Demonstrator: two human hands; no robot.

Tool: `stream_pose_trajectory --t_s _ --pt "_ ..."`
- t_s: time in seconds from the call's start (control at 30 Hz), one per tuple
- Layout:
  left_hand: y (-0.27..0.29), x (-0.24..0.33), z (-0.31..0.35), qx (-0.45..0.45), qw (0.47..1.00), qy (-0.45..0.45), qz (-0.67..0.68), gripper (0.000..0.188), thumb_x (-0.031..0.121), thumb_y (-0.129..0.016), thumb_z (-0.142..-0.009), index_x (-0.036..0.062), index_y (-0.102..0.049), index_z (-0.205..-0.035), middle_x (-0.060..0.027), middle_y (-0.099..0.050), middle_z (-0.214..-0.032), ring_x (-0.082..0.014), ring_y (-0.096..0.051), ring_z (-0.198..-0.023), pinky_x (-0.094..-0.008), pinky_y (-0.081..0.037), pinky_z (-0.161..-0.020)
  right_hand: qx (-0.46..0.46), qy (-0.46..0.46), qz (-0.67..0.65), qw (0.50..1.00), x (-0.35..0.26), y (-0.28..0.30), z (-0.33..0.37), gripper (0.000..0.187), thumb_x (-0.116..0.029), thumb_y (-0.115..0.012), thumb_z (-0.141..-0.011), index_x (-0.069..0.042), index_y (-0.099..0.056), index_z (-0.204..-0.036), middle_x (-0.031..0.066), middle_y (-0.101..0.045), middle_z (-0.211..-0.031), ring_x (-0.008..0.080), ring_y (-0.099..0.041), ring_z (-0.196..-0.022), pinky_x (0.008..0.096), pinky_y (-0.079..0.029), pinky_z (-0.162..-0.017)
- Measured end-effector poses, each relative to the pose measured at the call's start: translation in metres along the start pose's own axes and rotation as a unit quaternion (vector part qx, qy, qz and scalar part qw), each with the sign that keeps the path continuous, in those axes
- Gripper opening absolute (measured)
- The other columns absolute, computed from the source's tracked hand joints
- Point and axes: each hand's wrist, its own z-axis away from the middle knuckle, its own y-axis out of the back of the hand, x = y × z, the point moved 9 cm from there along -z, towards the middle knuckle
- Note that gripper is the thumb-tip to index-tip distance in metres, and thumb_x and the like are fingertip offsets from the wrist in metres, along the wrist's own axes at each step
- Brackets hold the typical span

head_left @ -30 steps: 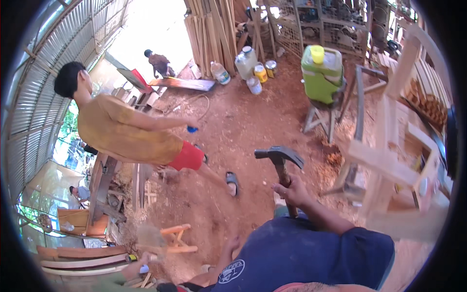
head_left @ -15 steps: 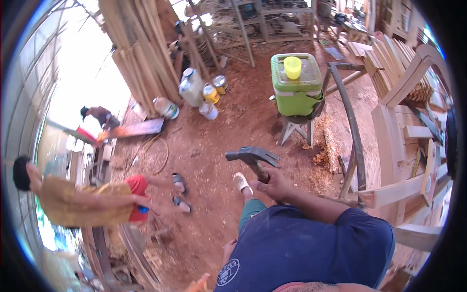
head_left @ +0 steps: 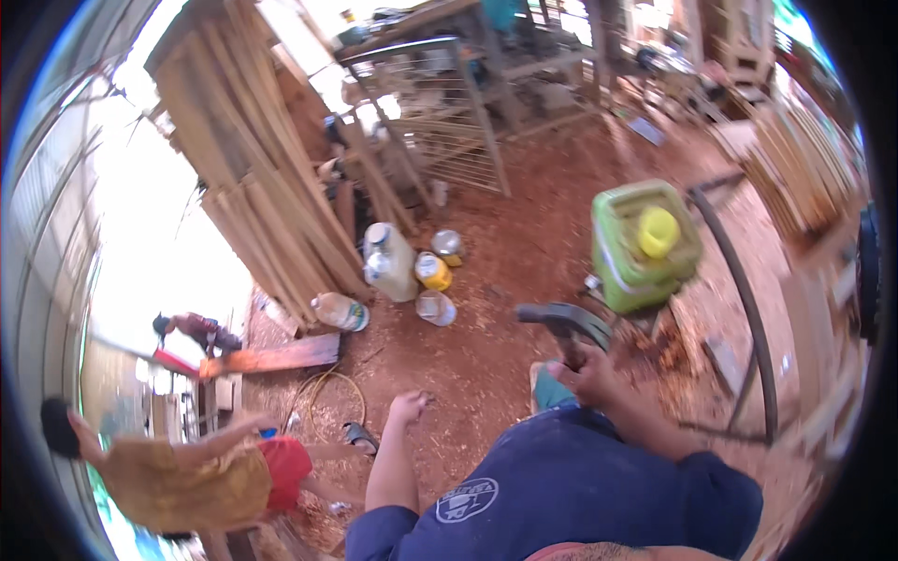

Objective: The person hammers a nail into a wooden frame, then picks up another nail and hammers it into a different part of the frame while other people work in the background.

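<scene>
My right hand (head_left: 589, 374) is wrapped round the handle of a claw hammer (head_left: 564, 318). The hammer's dark metal head points up and away from me, with its claw curving to the right. My left hand (head_left: 409, 408) is raised over the dirt floor, its fingers curled together. A small dark bit shows at the fingertips, too small to name. Neither hand touches anything else. Ahead of the hammer and to the right stands a green cooler box (head_left: 622, 271) with a yellow cup (head_left: 659, 232) on its lid.
Paint cans (head_left: 433, 271) and a whitish jug (head_left: 389, 262) stand ahead, near leaning planks (head_left: 271, 224). A dark curved rail (head_left: 739, 280) rises at right, before stacked boards (head_left: 800, 168). A person in a tan shirt (head_left: 187, 477) is at left; another bends by a plank (head_left: 281, 355). A yellow hose (head_left: 360, 397) lies coiled.
My left hand has come up into view from beside my body. The hammer, still in my right hand, has shifted rightward in the picture. The view has turned, and the person at left has moved.
</scene>
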Motion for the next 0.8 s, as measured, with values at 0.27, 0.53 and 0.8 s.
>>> stream_pose_trajectory --t_s 0.27,0.53,0.8 --pt "0.016 0.064 -0.174 -0.007 0.997 0.043 0.062 0.02 0.024 -0.071 -0.091 0.0169 -0.076 -0.108 -0.0092 -0.076 -0.099 -0.0199 -0.071 -0.092 -0.0353 -0.056 -0.084 0.028 0.003 -0.069 0.997 -0.007 -0.034 -0.194 0.023 -0.008 -0.072 -0.089 -0.009 -0.054 -0.073 -0.0018 -0.055 -0.058 0.0076 -0.051 -0.047 0.0249 -0.04 -0.045" --pt "0.041 0.002 -0.251 -0.095 0.955 0.133 0.248 0.022 0.019 -0.059 -0.098 0.0087 -0.07 -0.082 -0.0067 -0.072 -0.078 -0.0188 -0.066 -0.059 -0.04 -0.052 -0.049 0.11 0.016 -0.086 0.99 -0.078 0.024 -0.345 0.029 -0.014 -0.072 -0.092 -0.01 -0.053 -0.071 -0.0061 -0.05 -0.064 0.0039 -0.046 -0.057 0.0244 -0.038 -0.051" --pt "0.077 0.054 -0.463 -0.288 0.949 -0.036 -0.123 0.039 0.041 -0.047 -0.103 0.014 -0.073 -0.114 -0.0072 -0.074 -0.117 -0.0204 -0.07 -0.104 -0.0368 -0.054 -0.09 0.274 0.029 -0.045 0.96 -0.087 0.122 -0.44 0.024 -0.023 -0.072 -0.092 -0.004 -0.061 -0.083 -0.0043 -0.051 -0.068 0.0076 -0.046 -0.065 0.0307 -0.041 -0.059"
